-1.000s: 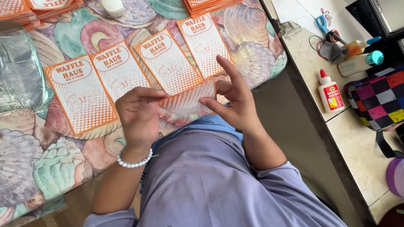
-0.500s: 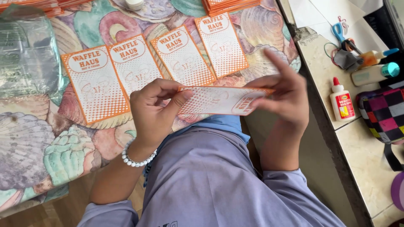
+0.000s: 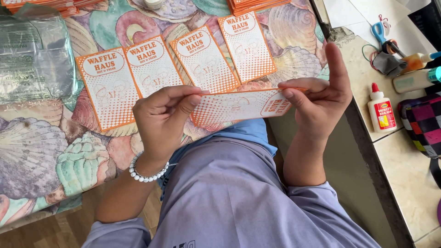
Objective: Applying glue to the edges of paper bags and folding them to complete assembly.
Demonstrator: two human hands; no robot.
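Observation:
Both hands hold one orange and white printed paper bag (image 3: 239, 106) sideways over my lap. My left hand (image 3: 161, 120) pinches its left end with thumb and fingers; a white bead bracelet is on that wrist. My right hand (image 3: 319, 98) grips the right end, index finger raised. Beyond the held bag, several flat bags of the same kind (image 3: 154, 69) lie in a row on a cloth with a seashell pattern (image 3: 50, 151).
A clear plastic packet (image 3: 34, 59) lies at the left. Stacks of orange bags (image 3: 257, 4) sit at the far edge. On the tiled counter (image 3: 404, 170) at the right stand a white glue bottle (image 3: 381, 110), blue scissors (image 3: 379, 32) and a chequered pouch (image 3: 425, 124).
The held bag has been turned flat and stretched out wider between my hands. My right hand has shifted right, and the view has drawn closer.

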